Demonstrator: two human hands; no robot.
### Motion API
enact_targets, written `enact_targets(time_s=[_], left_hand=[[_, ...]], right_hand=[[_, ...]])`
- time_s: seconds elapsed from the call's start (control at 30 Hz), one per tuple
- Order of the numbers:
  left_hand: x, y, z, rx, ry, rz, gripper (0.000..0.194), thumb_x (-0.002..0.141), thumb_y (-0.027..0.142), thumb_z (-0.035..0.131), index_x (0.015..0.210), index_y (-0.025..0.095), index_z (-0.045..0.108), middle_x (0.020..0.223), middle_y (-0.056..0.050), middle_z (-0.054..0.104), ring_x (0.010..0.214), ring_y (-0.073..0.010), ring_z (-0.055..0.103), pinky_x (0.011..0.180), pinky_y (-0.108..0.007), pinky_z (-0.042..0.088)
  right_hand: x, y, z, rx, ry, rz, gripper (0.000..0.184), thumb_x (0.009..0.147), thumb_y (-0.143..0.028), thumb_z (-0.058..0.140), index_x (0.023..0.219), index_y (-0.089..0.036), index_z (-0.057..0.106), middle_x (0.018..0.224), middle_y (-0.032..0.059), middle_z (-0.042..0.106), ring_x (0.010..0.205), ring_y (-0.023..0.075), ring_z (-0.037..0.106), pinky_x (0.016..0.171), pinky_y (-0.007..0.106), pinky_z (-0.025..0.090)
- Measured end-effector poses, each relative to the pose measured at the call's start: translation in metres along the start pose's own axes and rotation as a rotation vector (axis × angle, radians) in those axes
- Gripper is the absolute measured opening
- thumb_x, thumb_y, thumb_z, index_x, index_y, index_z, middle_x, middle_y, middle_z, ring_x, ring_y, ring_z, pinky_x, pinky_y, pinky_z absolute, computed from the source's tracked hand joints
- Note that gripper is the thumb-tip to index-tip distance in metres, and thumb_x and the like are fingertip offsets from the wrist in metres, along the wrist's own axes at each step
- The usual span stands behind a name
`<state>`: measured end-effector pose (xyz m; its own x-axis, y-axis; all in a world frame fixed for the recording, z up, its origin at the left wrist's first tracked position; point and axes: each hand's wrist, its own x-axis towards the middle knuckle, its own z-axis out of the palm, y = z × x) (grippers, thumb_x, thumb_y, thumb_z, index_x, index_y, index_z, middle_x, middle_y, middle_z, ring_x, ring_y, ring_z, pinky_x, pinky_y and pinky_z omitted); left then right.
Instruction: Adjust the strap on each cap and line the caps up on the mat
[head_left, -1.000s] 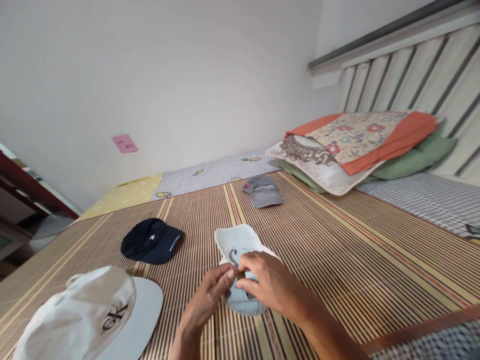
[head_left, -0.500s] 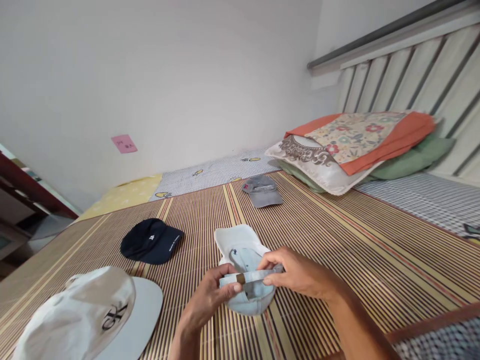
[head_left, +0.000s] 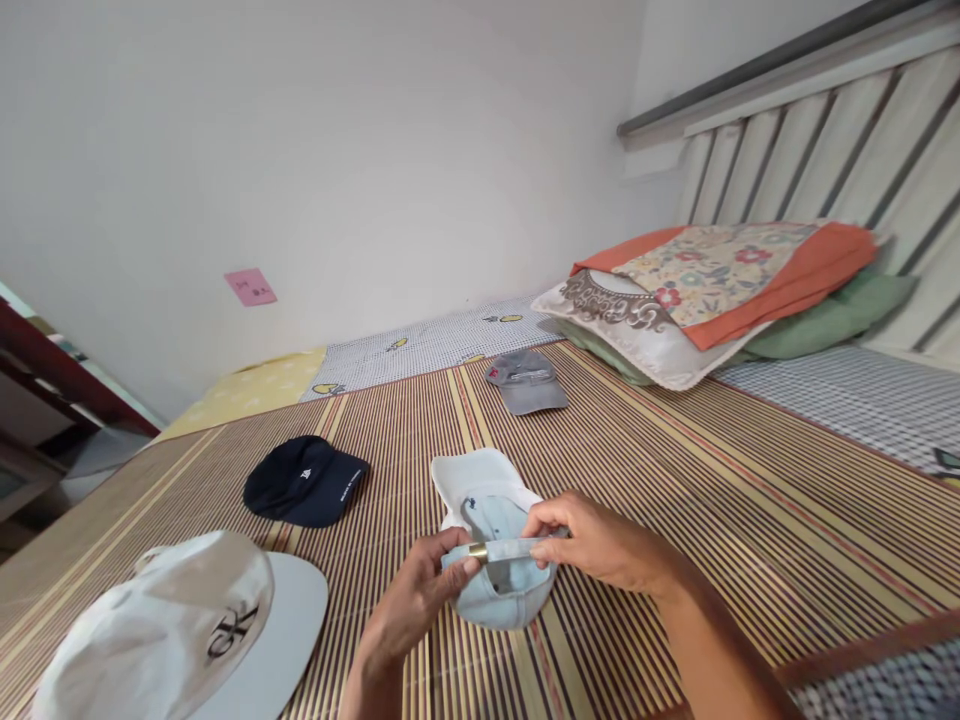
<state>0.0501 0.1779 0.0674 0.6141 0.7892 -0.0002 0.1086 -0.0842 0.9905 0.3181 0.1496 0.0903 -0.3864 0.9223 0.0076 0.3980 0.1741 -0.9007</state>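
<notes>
A light blue baseball cap (head_left: 504,610) with a white brim lies in front of me, its inside facing up and its brim pointing away. Across its back opening runs an adjustment strap (head_left: 514,549) with a brass-coloured buckle (head_left: 478,551). My left hand (head_left: 420,590) pinches the strap beside the buckle between thumb and fingers. On the other side, my right hand (head_left: 592,545) grips the strap's right part the same way. The fingertips partly hide the strap's ends.
A white cap (head_left: 165,620) with black letters lies at the near left, and a navy cap (head_left: 304,482) beyond it. Farther back sits a grey cap (head_left: 526,382). Striped matting (head_left: 675,480) covers the bed; pillows (head_left: 720,290) are stacked by the slatted headboard (head_left: 810,150).
The strap and buckle have tilted slightly, so the buckle now shines brighter. Both hands keep their hold with almost no shift.
</notes>
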Motion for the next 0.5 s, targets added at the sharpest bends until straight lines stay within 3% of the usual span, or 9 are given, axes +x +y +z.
enact_targets(time_s=[0.23, 0.5], left_hand=[[-0.001, 0.004, -0.002, -0.022, 0.02, 0.0, 0.039, 0.093, 0.054, 0.07, 0.08, 0.017, 0.064, 0.073, 0.001, 0.052, 0.069, -0.014, 0.042, 0.065, -0.027, 0.032], [-0.007, 0.003, -0.014, -0.09, 0.013, -0.009, 0.036, 0.09, 0.049, 0.075, 0.081, 0.018, 0.061, 0.075, 0.002, 0.049, 0.07, -0.0132, 0.041, 0.067, -0.026, 0.032]], right_hand=[[-0.004, -0.008, -0.005, -0.086, 0.075, 0.003, 0.011, 0.082, -0.016, 0.072, 0.089, -0.022, 0.078, 0.09, 0.0013, 0.078, 0.089, 0.0215, 0.07, 0.079, 0.031, 0.048], [-0.008, -0.001, -0.007, -0.132, 0.115, 0.003, 0.023, 0.082, -0.011, 0.068, 0.098, -0.023, 0.079, 0.102, 0.0037, 0.08, 0.103, 0.0252, 0.071, 0.09, 0.034, 0.05]])
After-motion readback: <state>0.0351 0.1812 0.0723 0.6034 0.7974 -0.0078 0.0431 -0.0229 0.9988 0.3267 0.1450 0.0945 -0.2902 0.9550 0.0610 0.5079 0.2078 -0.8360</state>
